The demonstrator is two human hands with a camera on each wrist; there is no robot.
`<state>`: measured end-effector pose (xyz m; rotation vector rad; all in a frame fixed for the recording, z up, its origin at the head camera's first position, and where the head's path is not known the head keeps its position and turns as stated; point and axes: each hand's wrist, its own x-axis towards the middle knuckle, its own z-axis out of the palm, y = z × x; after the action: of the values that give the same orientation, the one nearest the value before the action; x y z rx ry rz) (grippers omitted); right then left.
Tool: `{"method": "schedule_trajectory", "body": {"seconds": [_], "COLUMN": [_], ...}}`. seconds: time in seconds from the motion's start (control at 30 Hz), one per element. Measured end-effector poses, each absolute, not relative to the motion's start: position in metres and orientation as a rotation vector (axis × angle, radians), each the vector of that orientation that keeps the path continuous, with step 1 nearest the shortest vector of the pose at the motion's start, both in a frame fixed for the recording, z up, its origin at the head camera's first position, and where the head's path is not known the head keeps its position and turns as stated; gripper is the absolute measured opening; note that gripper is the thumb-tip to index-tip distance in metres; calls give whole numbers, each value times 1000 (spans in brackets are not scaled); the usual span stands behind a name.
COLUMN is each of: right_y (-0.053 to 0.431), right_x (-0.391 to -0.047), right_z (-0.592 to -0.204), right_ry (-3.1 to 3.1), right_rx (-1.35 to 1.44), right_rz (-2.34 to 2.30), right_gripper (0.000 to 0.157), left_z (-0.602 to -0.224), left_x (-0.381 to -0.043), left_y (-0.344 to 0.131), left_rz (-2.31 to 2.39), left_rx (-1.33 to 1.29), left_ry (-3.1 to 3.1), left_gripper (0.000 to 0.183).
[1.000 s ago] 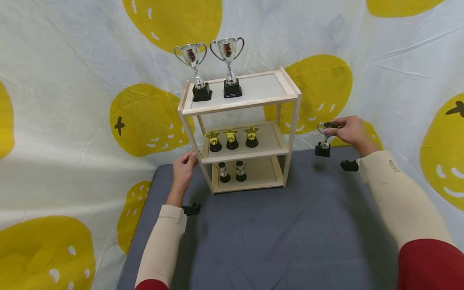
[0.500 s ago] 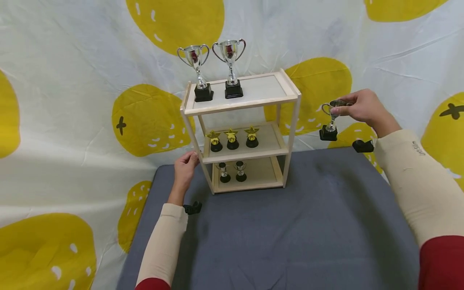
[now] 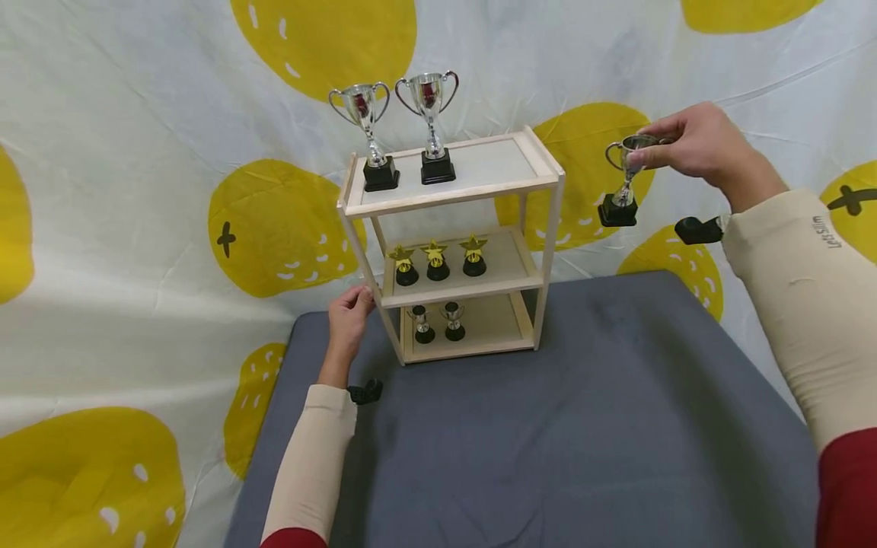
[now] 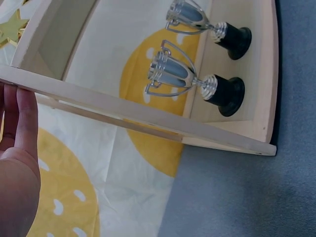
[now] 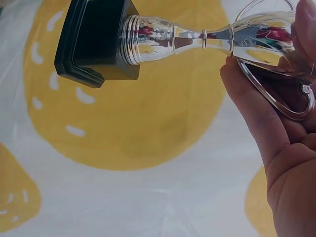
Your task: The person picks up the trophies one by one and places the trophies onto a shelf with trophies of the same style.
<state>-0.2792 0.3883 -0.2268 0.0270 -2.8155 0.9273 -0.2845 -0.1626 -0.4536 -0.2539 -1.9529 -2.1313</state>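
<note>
My right hand (image 3: 712,148) grips a small silver trophy cup (image 3: 623,183) by its bowl, to the right of the wooden shelf (image 3: 452,204). The cup hangs in the air, its square black base (image 5: 94,39) lowest and tilted slightly. At the shelf's left front post, my left hand (image 3: 348,316) holds the wood with thumb and fingertips; in the left wrist view its fingers (image 4: 27,118) reach up to the post (image 4: 123,106). Two larger silver trophies (image 3: 375,137) stand on the left half of the top board.
Three gold star trophies (image 3: 436,260) line the middle board. On the bottom board stand two small silver cups (image 3: 454,321) with round black bases. The shelf rests on a grey cloth-covered table (image 3: 548,441), before a white curtain (image 3: 151,91) printed with yellow shapes.
My right hand has raised the trophy cup from just above the table to nearly the height of the top board, drifting a little right. The left hand has stayed at the post.
</note>
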Motion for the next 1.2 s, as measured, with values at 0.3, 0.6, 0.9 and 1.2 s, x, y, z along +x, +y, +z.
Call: {"method": "schedule_trajectory", "body": {"seconds": [0.3,0.6,0.9,1.2], "right_y": [379,370,362,355], "right_x": [-281,-284,-284,-285], "right_z": [-205,-182,-162,-138], "right_ry": [-2748,-2757,-2753,-2738], "right_rx": [86,104,136,166], "right_rz": [1016,997,1008,1166], "right_gripper": [68,67,62,28], "left_z": [-455,-457,-454,-456], "left_x": [-287,-289,-287,-288], "left_y": [-162,-160,-160,-159], "left_rz": [-2145,-2135,-2103,-2112], "left_rx": [-250,-266,-230,-226], "left_ry": [-1928,-1910,-1917,-1906], "left_gripper": [36,36,33,34]}}
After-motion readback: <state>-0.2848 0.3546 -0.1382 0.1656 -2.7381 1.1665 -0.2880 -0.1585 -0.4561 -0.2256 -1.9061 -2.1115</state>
